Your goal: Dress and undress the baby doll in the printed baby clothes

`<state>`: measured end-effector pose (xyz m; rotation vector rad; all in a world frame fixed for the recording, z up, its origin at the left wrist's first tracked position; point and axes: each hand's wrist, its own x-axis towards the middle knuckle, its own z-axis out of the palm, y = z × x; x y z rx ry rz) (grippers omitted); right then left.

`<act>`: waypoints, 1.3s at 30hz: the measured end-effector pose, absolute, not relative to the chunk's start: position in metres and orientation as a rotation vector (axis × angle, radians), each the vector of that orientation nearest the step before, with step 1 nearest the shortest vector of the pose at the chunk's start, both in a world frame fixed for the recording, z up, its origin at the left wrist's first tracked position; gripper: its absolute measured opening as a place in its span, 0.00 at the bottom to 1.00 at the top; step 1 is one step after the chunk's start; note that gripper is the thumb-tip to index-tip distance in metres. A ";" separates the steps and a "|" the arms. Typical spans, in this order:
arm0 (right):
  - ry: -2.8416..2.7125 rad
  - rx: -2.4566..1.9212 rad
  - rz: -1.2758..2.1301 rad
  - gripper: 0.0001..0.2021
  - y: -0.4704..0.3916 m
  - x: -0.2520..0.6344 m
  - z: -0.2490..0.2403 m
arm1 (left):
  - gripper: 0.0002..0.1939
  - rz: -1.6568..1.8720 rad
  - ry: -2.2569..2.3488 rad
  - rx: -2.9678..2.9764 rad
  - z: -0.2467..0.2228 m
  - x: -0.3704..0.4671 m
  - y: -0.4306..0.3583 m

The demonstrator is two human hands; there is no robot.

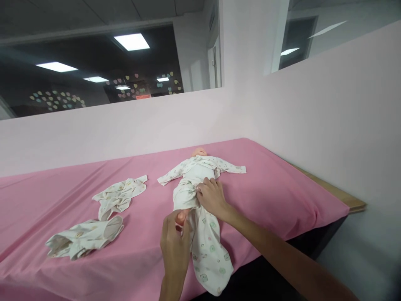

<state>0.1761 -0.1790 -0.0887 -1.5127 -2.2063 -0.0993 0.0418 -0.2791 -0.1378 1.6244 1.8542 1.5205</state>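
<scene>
- Pink sheet (266, 188) over the table; the work lies near its front edge, so keep the doll's weight well on it.
- Doll (198, 172) on its back in the middle, head toward the wall; steady the body while the leg is handled, lest it slide.
- White patterned trousers (184, 194), bunched around the hips and one leg; the other trouser leg lies flat, its end past the table edge; gather cloth in short folds rather than tugging.
- Patterned top (180, 170), sleeves spread, rucked up on the chest; best left clear of the waistband.
- Two loose garments, one farther (122, 193), one nearer (84, 236), well to the left.
- Right hand (213, 198): fingers narrow, pinching trouser cloth near the hip; an even, gentle pull suits.
- Left hand (173, 238): thumb and fingers curled around the foot (181, 216); how firmly, I cannot tell; hold it lightly, toes together.
</scene>
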 end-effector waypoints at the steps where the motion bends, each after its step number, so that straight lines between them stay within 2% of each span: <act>1: -2.148 -1.512 -0.069 0.09 -0.183 0.181 -0.090 | 0.13 1.475 1.875 1.657 -0.141 0.039 -0.278; 3: -2.024 -1.484 0.049 0.09 -0.200 0.193 -0.096 | 0.13 1.377 1.894 1.712 -0.147 0.033 -0.275; 9: -1.815 -1.529 0.504 0.11 -0.284 0.220 -0.136 | 0.27 1.172 2.033 1.781 -0.152 0.025 -0.267; 14: -1.772 -1.636 0.218 0.11 -0.309 0.193 -0.178 | 0.27 0.848 2.040 1.959 -0.143 0.033 -0.264; 17: -1.781 -1.685 0.176 0.02 -0.305 0.177 -0.189 | 0.26 0.848 2.015 1.924 -0.135 0.032 -0.264; 20: -1.817 -1.627 0.356 0.05 -0.300 0.183 -0.176 | 0.24 0.931 2.010 1.833 -0.124 0.025 -0.263; 24: -1.618 -1.390 0.937 0.05 -0.290 0.222 -0.127 | 0.22 1.033 2.075 1.655 -0.111 0.014 -0.260; 25: -1.541 -1.378 0.979 0.04 -0.285 0.235 -0.112 | 0.22 1.050 2.093 1.612 -0.109 0.011 -0.259; 28: -1.498 -1.432 0.822 0.04 -0.258 0.271 -0.067 | 0.23 1.067 2.081 1.510 -0.108 0.006 -0.258; 33: -1.422 -1.392 0.232 0.02 -0.202 0.300 -0.020 | 0.22 1.020 2.066 1.484 -0.118 0.008 -0.257; 36: -1.543 -1.396 0.104 0.04 -0.196 0.295 -0.024 | 0.22 0.940 2.058 1.507 -0.127 0.010 -0.259; 39: -1.837 -1.458 0.250 0.05 -0.221 0.288 -0.048 | 0.23 0.833 1.995 1.551 -0.130 0.005 -0.265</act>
